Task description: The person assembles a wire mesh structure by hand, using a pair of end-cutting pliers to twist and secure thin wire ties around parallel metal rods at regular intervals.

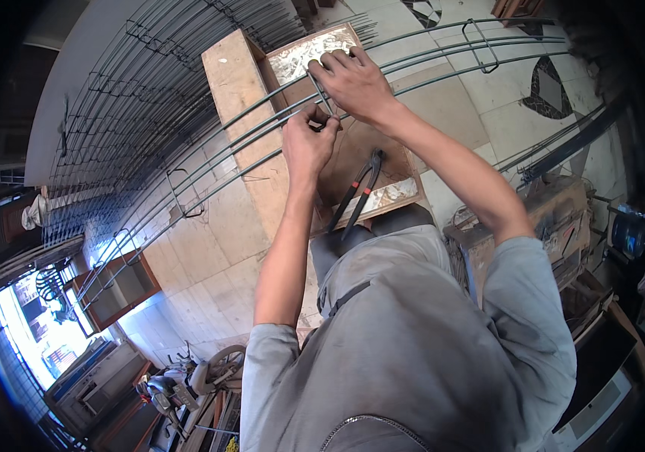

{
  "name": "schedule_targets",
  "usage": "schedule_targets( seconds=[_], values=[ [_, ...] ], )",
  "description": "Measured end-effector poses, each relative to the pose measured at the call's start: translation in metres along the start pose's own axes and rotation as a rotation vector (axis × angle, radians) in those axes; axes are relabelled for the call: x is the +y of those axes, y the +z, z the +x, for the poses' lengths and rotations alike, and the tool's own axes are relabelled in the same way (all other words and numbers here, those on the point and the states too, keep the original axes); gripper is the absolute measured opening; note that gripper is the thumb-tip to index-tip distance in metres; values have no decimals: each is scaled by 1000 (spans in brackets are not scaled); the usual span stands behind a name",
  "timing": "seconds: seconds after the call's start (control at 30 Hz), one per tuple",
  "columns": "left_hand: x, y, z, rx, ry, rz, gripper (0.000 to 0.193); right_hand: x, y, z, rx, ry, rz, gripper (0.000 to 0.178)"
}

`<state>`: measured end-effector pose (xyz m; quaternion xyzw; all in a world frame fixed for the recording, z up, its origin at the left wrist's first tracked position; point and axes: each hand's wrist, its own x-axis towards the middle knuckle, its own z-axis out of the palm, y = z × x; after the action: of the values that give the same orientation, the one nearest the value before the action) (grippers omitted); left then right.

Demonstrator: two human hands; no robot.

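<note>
The person's left hand (308, 143) and right hand (354, 87) work at a stirrup (321, 92), a thin metal loop set across long green rods (262, 126) above an open wooden box (245, 87). The right fingers grasp the loop's far end; the left thumb and fingers pinch its near end, though what else sits between those tips is too small to tell. The box has a broad, worn plank along its left side and white-flecked end pieces. Inside, pincers (361, 188) lie with their red-banded black handles toward the person. The rods run on past both sides of the box, with more loops spaced along them, over a floor (194, 264) of pale tiles with dark inlays at upper right. Stacked rod frames (149, 83) fill the upper left. A battered bench (533, 215) stands to the right; at lower left, bright light enters by a doorway (59, 335) near a glazed cabinet (117, 290).
</note>
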<state>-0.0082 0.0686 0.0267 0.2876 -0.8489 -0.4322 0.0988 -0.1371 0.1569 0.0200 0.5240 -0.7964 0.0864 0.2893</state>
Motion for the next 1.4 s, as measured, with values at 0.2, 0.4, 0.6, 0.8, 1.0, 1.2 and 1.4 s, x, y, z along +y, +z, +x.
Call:
schedule_targets(
  seconds=[0.2,0.4,0.6,0.8,1.0,1.2,1.4],
  values=[
    [-12,-7,0,-14,-54,14,22,-61,-11,-96,334,823,940,27],
    [-2,-13,1,-48,-51,57,23,-61,37,-106,286,1325,2840,31],
    [-7,-14,5,-105,-70,-23,28,-71,55,-93,114,962,2794,39],
    [-12,-9,2,-76,-14,-58,27,-76,48,-95,172,939,2335,29],
    [-9,-6,-2,-18,24,-32,26,-89,53,-100,277,1035,1789,19],
    [-14,-6,-2,5,-37,4,23,-96,24,-97,225,863,877,14],
    [-14,-2,-9,100,19,23,22,-89,-15,-89,145,574,491,20]
  ],
)
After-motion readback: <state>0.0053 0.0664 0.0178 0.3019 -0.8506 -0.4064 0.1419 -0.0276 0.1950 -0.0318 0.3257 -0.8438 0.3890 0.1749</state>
